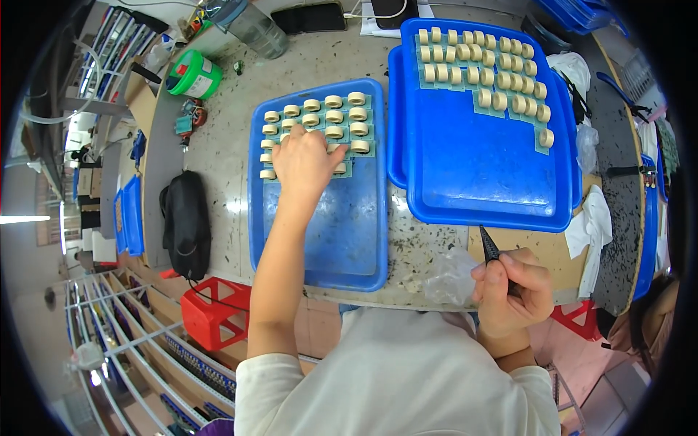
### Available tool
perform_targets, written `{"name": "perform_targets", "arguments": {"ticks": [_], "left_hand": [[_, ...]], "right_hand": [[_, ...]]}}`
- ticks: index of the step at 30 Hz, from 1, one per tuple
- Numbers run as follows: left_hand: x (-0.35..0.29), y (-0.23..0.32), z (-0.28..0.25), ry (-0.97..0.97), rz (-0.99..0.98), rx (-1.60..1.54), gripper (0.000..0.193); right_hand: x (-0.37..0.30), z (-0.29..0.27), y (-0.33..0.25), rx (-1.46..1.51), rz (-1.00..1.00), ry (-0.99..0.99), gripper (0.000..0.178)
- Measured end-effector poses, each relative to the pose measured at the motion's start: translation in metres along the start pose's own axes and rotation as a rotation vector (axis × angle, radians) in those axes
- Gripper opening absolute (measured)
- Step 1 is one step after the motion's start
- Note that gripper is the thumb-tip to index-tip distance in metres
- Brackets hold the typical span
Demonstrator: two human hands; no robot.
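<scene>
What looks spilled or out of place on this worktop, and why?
Dark specks are scattered across the grey worktop, looking like unswept debris. A crumpled clear plastic bag also lies loose near the front edge, beside the right hand, perhaps discarded.

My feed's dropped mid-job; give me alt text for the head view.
The left hand reaches over small cream ring-shaped pieces on thin green bases in a blue plastic tray; the right hand holds a tapered black tool. To the right, similar pieces line a second blue plastic tray.
</scene>
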State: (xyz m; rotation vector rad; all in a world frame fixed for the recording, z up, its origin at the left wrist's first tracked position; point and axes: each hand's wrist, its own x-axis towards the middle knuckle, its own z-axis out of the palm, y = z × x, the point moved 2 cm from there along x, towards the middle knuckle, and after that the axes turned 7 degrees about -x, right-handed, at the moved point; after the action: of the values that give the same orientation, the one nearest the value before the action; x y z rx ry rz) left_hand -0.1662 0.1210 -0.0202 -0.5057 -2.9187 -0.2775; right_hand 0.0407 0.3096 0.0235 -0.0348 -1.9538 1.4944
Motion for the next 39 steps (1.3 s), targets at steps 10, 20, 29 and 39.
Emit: {"name": "perform_targets", "arguments": {"ticks": [10, 20, 29, 39], "left_hand": [[-0.023, 0.002, -0.01, -0.005, 0.059, 0.036, 0.032], [-0.022, 0.001, -0.011, -0.04, 0.019, 0.035, 0.027], [-0.009, 0.032, -0.034, 0.1, 0.117, -0.072, 0.028], [0.039, 0.164, -0.002, 0.107, 0.592, -0.301, 0.027]], "right_hand": [[-0.001, 0.001, 0.002, 0.001, 0.015, 0.017, 0.022], [-0.002, 0.002, 0.0, 0.002, -0.018, 0.026, 0.023], [0.018, -0.022, 0.019, 0.374, 0.214, 0.259, 0.02], [0.037, -0.068, 0.078, 0.676, 0.155, 0.5, 0.022]]}}
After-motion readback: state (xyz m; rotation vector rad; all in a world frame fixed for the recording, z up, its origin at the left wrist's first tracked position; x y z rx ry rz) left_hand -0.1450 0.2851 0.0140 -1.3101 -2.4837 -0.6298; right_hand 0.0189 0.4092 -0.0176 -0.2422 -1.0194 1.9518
